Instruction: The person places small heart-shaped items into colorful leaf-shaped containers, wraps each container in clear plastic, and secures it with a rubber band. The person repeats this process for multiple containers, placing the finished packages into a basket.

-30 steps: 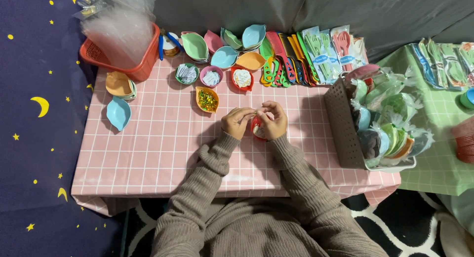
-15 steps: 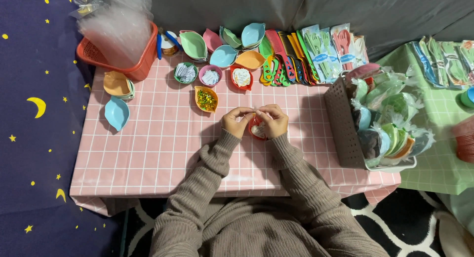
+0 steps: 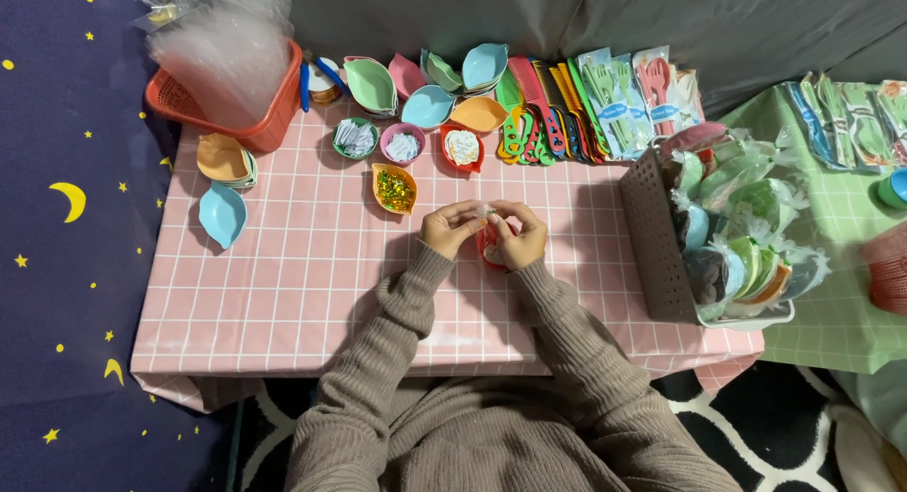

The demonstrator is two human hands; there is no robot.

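Both hands meet mid-table, left hand (image 3: 452,229) and right hand (image 3: 521,237) pinching clear wrap (image 3: 485,209) over a red dish (image 3: 488,249), still unsealed, while the grey basket (image 3: 652,237) alongside already holds many wrapped dishes.

Both hands, left hand (image 3: 452,229) and right hand (image 3: 519,239), pinch clear wrapping over a small red dish (image 3: 488,248) mid-table on the pink checked tablecloth (image 3: 283,284).
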